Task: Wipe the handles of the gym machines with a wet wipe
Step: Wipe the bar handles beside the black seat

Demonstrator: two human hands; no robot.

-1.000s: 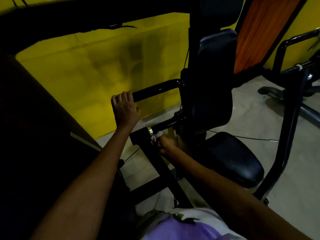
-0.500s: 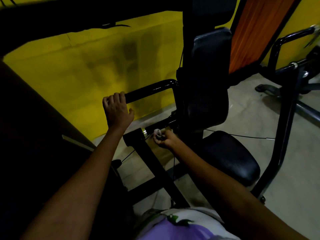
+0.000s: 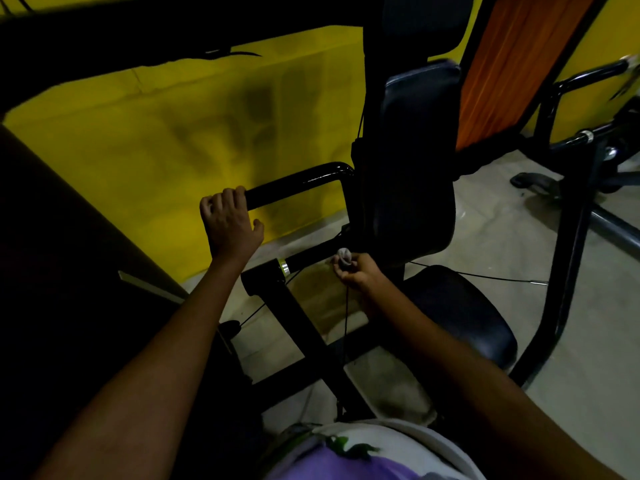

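Observation:
My left hand [image 3: 230,223] grips the end of the upper black handle bar [image 3: 298,183] of the gym machine, fingers curled over it. Below it runs a lower black handle [image 3: 311,259] with a shiny metal collar [image 3: 284,266]. My right hand [image 3: 356,273] pinches a small crumpled white wet wipe [image 3: 344,255] and holds it against the right part of that lower handle, close to the machine's upright.
A black back pad [image 3: 415,161] and black seat [image 3: 460,313] stand to the right. Thin cables [image 3: 478,276] cross the concrete floor [image 3: 512,237]. A yellow wall [image 3: 166,133] is behind, a dark bulk on the left, and another machine frame [image 3: 571,237] at right.
My right hand with the wipe has slid rightward along the lower handle, away from the metal collar toward the upright. My left hand has kept its grip on the upper bar.

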